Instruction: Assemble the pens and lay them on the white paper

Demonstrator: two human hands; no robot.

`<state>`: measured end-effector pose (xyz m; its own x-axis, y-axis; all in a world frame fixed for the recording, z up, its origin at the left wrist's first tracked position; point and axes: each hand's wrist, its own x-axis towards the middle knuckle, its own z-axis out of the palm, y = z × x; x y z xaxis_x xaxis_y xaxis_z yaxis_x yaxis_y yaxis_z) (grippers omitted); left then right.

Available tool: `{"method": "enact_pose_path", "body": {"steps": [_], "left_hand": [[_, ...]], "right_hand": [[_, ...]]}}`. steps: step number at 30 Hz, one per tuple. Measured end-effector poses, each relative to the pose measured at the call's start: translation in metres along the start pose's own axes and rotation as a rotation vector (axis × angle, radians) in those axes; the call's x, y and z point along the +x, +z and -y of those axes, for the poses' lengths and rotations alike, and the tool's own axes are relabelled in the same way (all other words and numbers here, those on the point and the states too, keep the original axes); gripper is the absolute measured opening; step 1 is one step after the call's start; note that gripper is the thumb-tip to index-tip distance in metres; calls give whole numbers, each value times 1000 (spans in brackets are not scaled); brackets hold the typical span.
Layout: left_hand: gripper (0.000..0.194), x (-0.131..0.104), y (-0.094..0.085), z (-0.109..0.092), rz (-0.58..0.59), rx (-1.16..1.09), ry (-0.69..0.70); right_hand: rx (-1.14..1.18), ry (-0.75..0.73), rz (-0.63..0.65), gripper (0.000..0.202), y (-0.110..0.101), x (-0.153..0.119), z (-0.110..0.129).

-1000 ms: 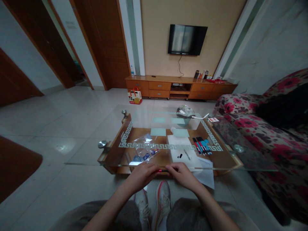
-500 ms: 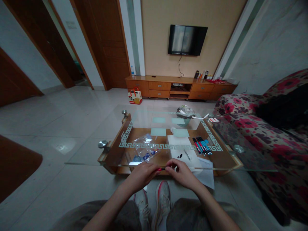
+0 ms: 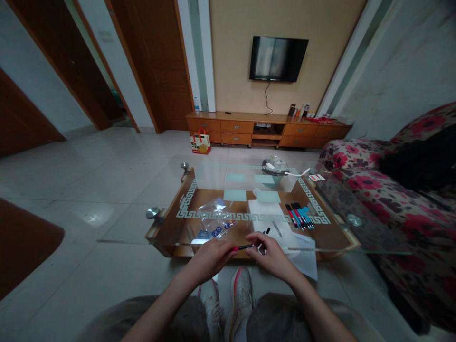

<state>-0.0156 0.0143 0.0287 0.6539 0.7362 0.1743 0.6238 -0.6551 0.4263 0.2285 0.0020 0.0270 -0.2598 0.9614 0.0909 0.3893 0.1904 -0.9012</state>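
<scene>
Just in front of the table's near edge, my left hand (image 3: pixel 213 257) is closed round the red end of a red and black pen (image 3: pixel 244 247). The fingertips of my right hand (image 3: pixel 268 255) are pinched at its black end; what exactly lies between them is partly hidden. Beyond my right hand, small black pieces (image 3: pixel 268 231) and a slim, clear-and-dark stick (image 3: pixel 277 229) lie on white paper (image 3: pixel 263 211). Further right is a row of red, black and blue pens (image 3: pixel 299 216). A clear plastic bag (image 3: pixel 217 216) with blue round labels lies beyond my left hand.
The glass-topped coffee table (image 3: pixel 167 232) has overhanging edges and metal knobs. Another paper sheet (image 3: pixel 306 259) hangs over its front edge. A basket (image 3: pixel 274 166) stands at the back. A flowered sofa (image 3: pixel 384 209) is on the right, a TV cabinet (image 3: pixel 235 127) beyond.
My right hand has shifted slightly right along the pen, and more of its black part shows between my hands. My left hand keeps its hold on the red end.
</scene>
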Motion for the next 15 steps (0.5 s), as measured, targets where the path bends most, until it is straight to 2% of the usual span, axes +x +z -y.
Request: {"method": "enact_pose_path", "body": {"steps": [2, 5, 15], "left_hand": [[24, 0, -1, -1, 8, 0, 0], [25, 1, -3, -3, 14, 1, -6], [26, 0, -1, -2, 3, 19, -25]], "right_hand": [[14, 18, 12, 20, 0, 0, -1], [11, 31, 26, 25, 1, 1, -2], [35, 20, -54, 17, 0, 1, -2]]}}
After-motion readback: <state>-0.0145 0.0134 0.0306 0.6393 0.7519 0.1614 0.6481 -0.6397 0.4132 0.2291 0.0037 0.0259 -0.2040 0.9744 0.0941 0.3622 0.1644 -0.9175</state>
